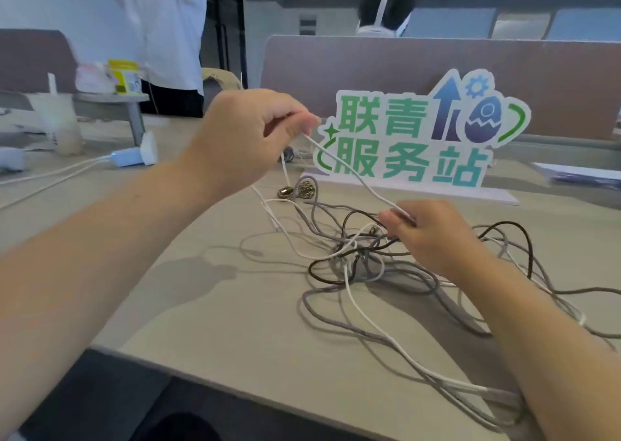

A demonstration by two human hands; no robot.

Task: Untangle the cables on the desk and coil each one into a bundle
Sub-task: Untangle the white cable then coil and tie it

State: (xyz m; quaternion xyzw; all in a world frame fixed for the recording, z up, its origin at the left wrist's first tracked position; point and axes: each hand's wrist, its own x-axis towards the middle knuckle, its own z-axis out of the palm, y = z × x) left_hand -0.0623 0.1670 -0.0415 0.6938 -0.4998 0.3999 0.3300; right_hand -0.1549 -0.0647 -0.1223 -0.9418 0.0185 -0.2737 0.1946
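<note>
A tangle of cables lies on the beige desk (235, 323): grey braided cables (339, 319), a dark brown cable (524, 239) and a thin white cable (353, 171). My left hand (245, 138) is raised above the desk and pinches the white cable between thumb and fingers. My right hand (437, 235) sits lower, over the knot of the tangle, and grips the same white cable. The stretch between my hands runs taut and slanting. The white cable's lower part trails off toward the desk's front edge.
A white sign with green characters (413, 141) stands just behind the tangle. Small metal earphones (302, 188) lie beside it. At the left are a white charger (134, 156) with cords and a plastic cup (60, 121). A person in a white shirt (161, 27) stands behind the desk.
</note>
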